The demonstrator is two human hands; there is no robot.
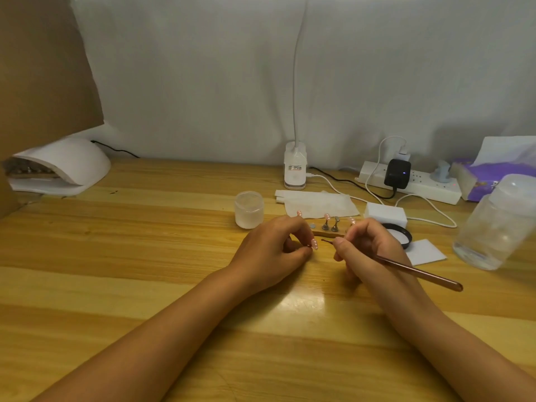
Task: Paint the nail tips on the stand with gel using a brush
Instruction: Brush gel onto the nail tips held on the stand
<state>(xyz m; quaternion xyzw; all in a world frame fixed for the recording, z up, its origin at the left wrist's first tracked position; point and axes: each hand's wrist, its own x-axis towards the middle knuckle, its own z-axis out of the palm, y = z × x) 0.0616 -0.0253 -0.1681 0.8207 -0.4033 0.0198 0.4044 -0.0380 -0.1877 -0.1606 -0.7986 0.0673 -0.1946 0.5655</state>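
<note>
My left hand (272, 250) pinches a small holder with a pink nail tip (314, 244) on its end, low over the table. My right hand (365, 248) grips a thin copper-coloured brush (417, 271), its fine tip pointing left, a short gap from that nail tip. Just behind both hands lies the wooden stand (329, 234) with metal holders; pink nail tips (327, 217) sit on some of them. A frosted gel jar (249, 209) stands to the left of the stand, and its black lid (401, 234) lies to the right.
A white nail lamp (62, 166) sits at the far left under a cardboard sheet. At the back stand a clip lamp base (295, 166) and a power strip (417, 182) with cables. A clear bottle (499, 224), a tissue pack (490, 181), a white block (385, 213) and paper wipes (319, 203) are nearby.
</note>
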